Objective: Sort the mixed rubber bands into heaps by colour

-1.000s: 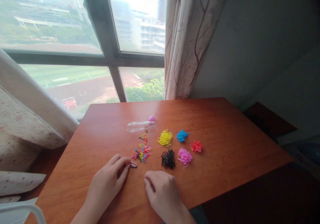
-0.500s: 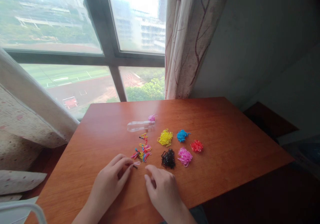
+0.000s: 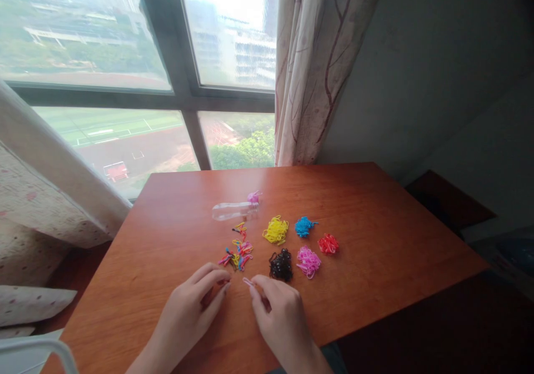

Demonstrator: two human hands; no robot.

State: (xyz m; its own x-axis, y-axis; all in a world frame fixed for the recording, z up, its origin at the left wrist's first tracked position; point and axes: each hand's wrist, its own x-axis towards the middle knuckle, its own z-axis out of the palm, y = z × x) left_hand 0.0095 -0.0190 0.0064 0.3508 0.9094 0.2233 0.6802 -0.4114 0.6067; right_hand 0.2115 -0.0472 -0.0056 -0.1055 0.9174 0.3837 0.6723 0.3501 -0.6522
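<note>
My left hand [image 3: 187, 313] rests on the wooden table [image 3: 375, 207] with thumb and fingertips pinched together just below a mixed-colour scatter of small rubber bands [image 3: 236, 251]; what it pinches is too small to name. My right hand [image 3: 279, 318] lies beside it, its thumb and forefinger pinching a small pink rubber band [image 3: 248, 281]. Beyond the hands sit sorted piles: black [image 3: 281, 265], pink [image 3: 308, 261], red [image 3: 328, 244], yellow [image 3: 276, 230] and blue [image 3: 304, 226].
A clear plastic bottle [image 3: 233, 210] with a pink cap [image 3: 253, 197] lies on its side behind the piles. A window [image 3: 125, 84] and a patterned curtain [image 3: 317, 68] stand behind the table. Cushions [image 3: 29, 301] lie at the left, and a dark lower surface [image 3: 450, 201] at the right.
The small pink band has passed from the fingertips of my left hand to my right hand. The right hand moved forward and up to meet the left, and its fingers closed into a pinch.
</note>
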